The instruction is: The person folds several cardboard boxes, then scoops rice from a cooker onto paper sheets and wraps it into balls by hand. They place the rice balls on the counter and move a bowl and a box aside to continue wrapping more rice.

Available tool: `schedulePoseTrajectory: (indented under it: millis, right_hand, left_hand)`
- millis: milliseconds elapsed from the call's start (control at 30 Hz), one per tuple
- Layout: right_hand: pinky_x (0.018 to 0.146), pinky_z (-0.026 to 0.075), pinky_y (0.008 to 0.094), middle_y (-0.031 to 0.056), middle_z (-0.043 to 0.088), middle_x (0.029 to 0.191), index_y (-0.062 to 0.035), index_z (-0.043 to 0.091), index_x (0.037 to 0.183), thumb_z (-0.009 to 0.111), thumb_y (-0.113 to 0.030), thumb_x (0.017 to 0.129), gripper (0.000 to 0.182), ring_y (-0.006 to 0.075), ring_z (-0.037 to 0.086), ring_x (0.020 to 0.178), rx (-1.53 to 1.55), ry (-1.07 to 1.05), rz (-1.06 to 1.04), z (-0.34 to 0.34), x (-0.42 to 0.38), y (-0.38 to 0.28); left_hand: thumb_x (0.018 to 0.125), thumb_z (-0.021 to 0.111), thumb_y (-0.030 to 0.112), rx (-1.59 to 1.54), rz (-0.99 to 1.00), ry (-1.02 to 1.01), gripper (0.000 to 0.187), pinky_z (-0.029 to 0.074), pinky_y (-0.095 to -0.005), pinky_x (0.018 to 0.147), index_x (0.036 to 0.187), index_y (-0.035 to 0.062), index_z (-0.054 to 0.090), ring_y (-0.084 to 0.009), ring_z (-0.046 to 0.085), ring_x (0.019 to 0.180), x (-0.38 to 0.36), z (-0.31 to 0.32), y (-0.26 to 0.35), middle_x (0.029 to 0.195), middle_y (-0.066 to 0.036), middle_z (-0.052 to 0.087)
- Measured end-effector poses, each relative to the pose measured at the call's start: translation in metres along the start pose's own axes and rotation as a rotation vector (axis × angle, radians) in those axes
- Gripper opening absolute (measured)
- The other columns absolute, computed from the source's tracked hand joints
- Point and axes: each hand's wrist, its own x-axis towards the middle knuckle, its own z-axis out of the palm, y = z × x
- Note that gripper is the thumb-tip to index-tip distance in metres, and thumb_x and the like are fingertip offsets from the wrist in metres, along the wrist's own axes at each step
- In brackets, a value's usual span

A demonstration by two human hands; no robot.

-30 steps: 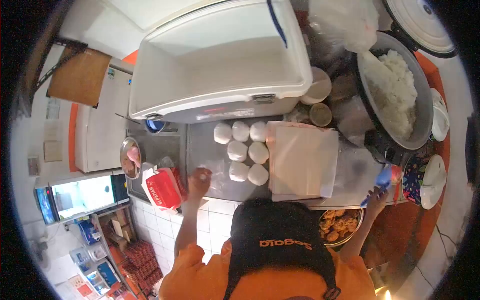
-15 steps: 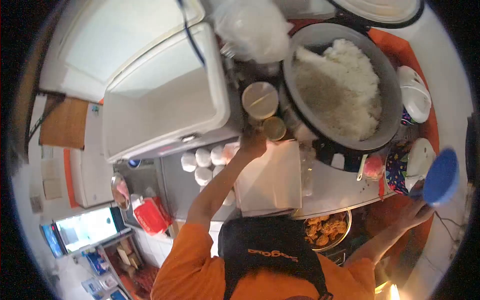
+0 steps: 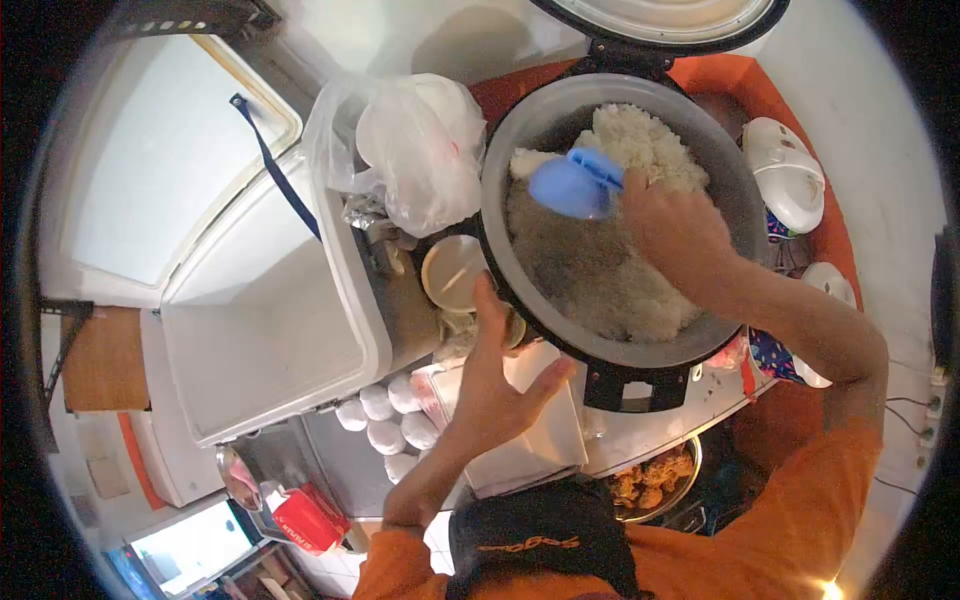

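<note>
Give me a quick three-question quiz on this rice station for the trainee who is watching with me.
1. True or false: the lid of the rice cooker is open.
2. What does the right hand hold in the rice?
3. Where is the left hand? A) open, above the stack of white paper sheets, B) gripping the plastic bag, C) inside the white cooler.

Key: 1 true. 2 the blue scoop. 3 A.
</note>
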Motion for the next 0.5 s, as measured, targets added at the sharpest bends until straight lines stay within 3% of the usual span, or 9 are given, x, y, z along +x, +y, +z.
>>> schedulePoseTrajectory:
  millis: [33,167,233,333,367,433,467,500]
  right_hand:
    - [0.055,0.058,0.0424,0.0177,0.068,0.080,0.0019,0.054,0.108,0.056,-0.012,0.094,0.020,0.0305,0.073,0.071,0.024,0.021,0.030,0.010,0.007,-0.008]
    - [0.057,0.059,0.0424,0.0170,0.070,0.079,0.0007,0.054,0.103,0.057,-0.011,0.092,0.016,0.0295,0.074,0.073,-0.002,-0.043,-0.033,0.060,0.021,-0.034]
    - [0.058,0.059,0.0427,0.0174,0.070,0.079,0.0011,0.055,0.103,0.058,-0.011,0.092,0.017,0.0300,0.074,0.072,0.102,-0.071,-0.063,0.050,0.026,-0.050]
    - [0.056,0.059,0.0420,0.0176,0.071,0.081,0.0019,0.055,0.104,0.059,-0.010,0.091,0.019,0.0296,0.074,0.069,0.150,-0.100,-0.287,0.012,0.011,-0.026]
    - [0.056,0.059,0.0419,0.0177,0.071,0.080,0.0016,0.055,0.105,0.060,-0.010,0.091,0.019,0.0299,0.073,0.069,-0.053,-0.192,-0.209,-0.034,0.007,-0.022]
    - [0.056,0.059,0.0420,0.0170,0.071,0.079,0.0012,0.055,0.108,0.060,-0.009,0.091,0.021,0.0302,0.073,0.069,-0.196,-0.168,0.010,-0.068,0.006,-0.008]
    - [0.056,0.058,0.0421,0.0163,0.071,0.078,0.0011,0.055,0.109,0.060,-0.009,0.091,0.022,0.0302,0.073,0.069,-0.134,-0.057,0.158,-0.063,0.008,0.010]
    - [0.056,0.058,0.0427,0.0160,0.071,0.077,0.0010,0.055,0.109,0.059,-0.009,0.091,0.021,0.0309,0.073,0.069,-0.085,-0.026,0.113,-0.046,0.018,0.018]
  left_hand:
    - [0.093,0.069,0.008,-0.497,-0.061,0.008,0.104,0.030,-0.0429,0.119,0.159,0.0028,-0.011,-0.0314,0.030,0.148,0.012,0.009,-0.003,0.161,-0.024,0.022]
    - [0.092,0.066,0.000,-0.574,-0.173,-0.025,0.106,0.031,-0.0422,0.118,0.158,0.0050,-0.016,-0.0302,0.034,0.146,0.019,0.013,-0.007,0.159,-0.023,0.027]
    - [0.091,0.065,-0.001,-0.476,-0.186,-0.021,0.106,0.031,-0.0419,0.118,0.158,0.0052,-0.017,-0.0297,0.036,0.145,0.011,0.018,-0.006,0.159,-0.022,0.028]
    - [0.089,0.064,-0.004,-0.523,-0.153,-0.007,0.108,0.028,-0.0424,0.120,0.158,0.0055,-0.017,-0.0296,0.034,0.146,0.015,0.016,-0.012,0.159,-0.021,0.028]
    - [0.089,0.064,-0.004,-0.606,-0.156,-0.008,0.106,0.026,-0.0419,0.120,0.159,0.0049,-0.015,-0.0293,0.032,0.147,0.018,0.012,-0.012,0.160,-0.020,0.028]
    - [0.089,0.062,-0.003,-0.768,-0.170,-0.006,0.102,0.023,-0.0411,0.121,0.160,0.0037,-0.011,-0.0286,0.029,0.148,0.022,0.006,-0.012,0.160,-0.018,0.028]
    - [0.090,0.061,-0.002,-0.723,-0.223,0.039,0.098,0.021,-0.0404,0.121,0.160,0.0036,-0.007,-0.0281,0.027,0.149,0.024,0.006,-0.015,0.161,-0.018,0.027]
    - [0.090,0.060,-0.002,-0.677,-0.271,0.074,0.095,0.019,-0.0397,0.122,0.161,0.0035,-0.004,-0.0276,0.026,0.149,0.028,0.008,-0.018,0.161,-0.017,0.027]
